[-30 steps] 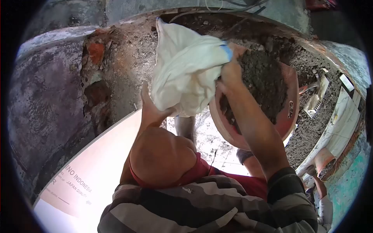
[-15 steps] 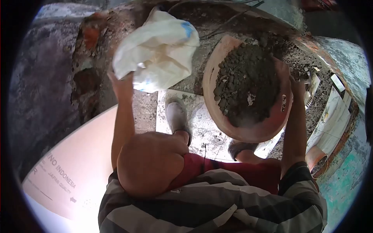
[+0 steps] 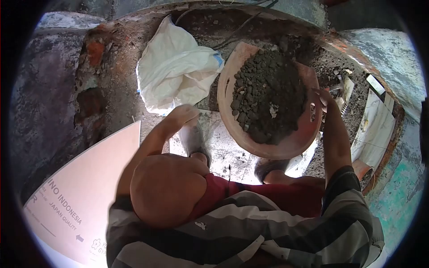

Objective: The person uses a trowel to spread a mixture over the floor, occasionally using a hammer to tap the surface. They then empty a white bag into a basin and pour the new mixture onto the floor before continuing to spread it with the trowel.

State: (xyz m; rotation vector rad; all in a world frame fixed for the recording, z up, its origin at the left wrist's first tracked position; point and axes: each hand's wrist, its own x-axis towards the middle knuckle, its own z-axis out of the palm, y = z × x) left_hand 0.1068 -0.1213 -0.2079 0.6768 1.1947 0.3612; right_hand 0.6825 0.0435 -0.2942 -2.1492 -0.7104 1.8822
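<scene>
A reddish tub [image 3: 232,134] heaped with dark soil and small rubble [image 3: 268,94] leans in front of me, right of the middle. My right hand [image 3: 323,99] is at its right rim, fingers curled over the edge beside the handle slot. A crumpled white woven sack [image 3: 167,67] lies to the left of the tub, its mouth partly open towards me. Just below the sack's near edge is my left hand [image 3: 184,115], over my shoe [image 3: 192,136]. That hand is smeared by motion and its fingers are not clear.
A printed board [image 3: 85,187] stands at the left, close to my left arm. White tile pieces [image 3: 373,125] lie in debris along the right wall [image 3: 397,192]. A dark cable [image 3: 246,22] runs behind the tub. Pale tiles [image 3: 219,152] lie under my feet.
My left hand has let go of the sack and moved right and towards me. The sack has settled flatter. My right hand stays at the tub's rim.
</scene>
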